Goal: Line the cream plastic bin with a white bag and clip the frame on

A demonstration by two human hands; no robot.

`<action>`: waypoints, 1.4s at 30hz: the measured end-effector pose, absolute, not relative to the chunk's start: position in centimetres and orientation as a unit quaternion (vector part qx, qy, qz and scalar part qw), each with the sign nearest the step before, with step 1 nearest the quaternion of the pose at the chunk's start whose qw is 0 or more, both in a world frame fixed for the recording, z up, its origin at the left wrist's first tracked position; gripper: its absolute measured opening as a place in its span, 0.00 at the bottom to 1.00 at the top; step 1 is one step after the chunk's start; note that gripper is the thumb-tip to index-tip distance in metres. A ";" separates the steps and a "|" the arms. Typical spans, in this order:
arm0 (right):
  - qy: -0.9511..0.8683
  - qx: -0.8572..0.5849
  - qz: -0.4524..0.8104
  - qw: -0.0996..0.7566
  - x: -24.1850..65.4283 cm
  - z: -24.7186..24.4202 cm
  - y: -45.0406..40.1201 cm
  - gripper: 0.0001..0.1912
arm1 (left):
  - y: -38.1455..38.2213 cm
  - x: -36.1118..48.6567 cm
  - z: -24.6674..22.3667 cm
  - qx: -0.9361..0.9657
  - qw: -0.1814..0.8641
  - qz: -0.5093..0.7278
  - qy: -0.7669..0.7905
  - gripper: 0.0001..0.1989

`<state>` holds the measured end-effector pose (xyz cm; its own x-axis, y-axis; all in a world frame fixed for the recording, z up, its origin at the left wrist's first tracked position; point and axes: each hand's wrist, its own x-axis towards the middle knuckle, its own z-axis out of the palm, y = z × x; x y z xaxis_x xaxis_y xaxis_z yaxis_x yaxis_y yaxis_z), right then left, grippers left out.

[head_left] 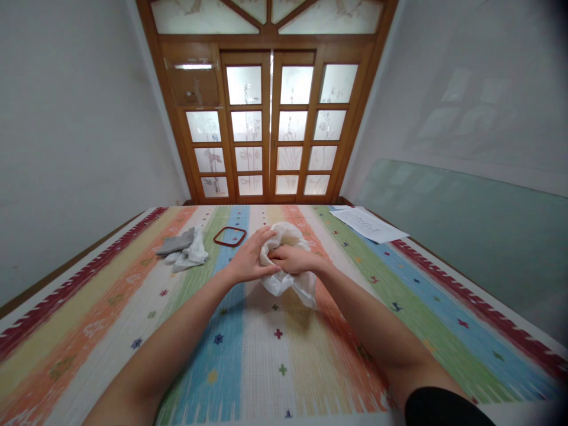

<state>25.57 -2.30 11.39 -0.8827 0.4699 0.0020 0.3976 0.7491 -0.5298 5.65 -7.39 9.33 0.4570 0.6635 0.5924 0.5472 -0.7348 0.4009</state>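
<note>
A thin, crumpled white plastic bag (284,284) stands in the middle of the table, its opening spread towards me. Whether something sits inside it, I cannot tell. My left hand (252,257) curves round the bag's left side, fingers at the far rim and thumb at the near rim. Inside the opening is my right hand (293,259), its fingers bent and close together against the plastic. The bag's folds partly hide those fingertips. Left of the bag lies a dark red, rounded-square ring (229,245), flat and apart from both hands.
Further left, a grey cloth (176,242) lies beside another crumpled white plastic piece (191,255). Printed paper sheets (368,225) rest at the back right. A striped cloth (261,367) covers the table. Behind it stand wooden doors (268,124); a greenish glass panel (465,213) leans along the right wall.
</note>
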 end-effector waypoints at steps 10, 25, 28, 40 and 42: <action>-0.937 -0.221 0.259 0.078 25.6 10.9 -1.8 0.10 | -7.4 5.8 9.2 0.844 0.087 0.394 0.354 0.46; -0.929 -0.230 0.276 0.088 25.6 11.0 -2.0 0.09 | -7.2 5.8 8.9 0.841 0.088 0.404 0.348 0.46; -0.931 -0.230 0.269 0.088 25.5 11.0 -2.1 0.09 | -7.1 5.8 8.9 0.842 0.084 0.404 0.348 0.46; -0.932 -0.223 0.272 0.091 25.5 10.4 -1.6 0.11 | -7.0 5.6 9.0 0.845 0.085 0.397 0.349 0.45; -0.932 -0.222 0.270 0.094 25.5 10.4 -1.6 0.11 | -7.0 5.6 9.0 0.842 0.086 0.398 0.353 0.45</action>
<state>25.48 -1.56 10.39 -0.8839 0.4644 0.0558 0.3626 0.7555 -0.5457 5.58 -7.01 8.98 0.4335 0.6635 0.6098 0.5261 -0.7357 0.4266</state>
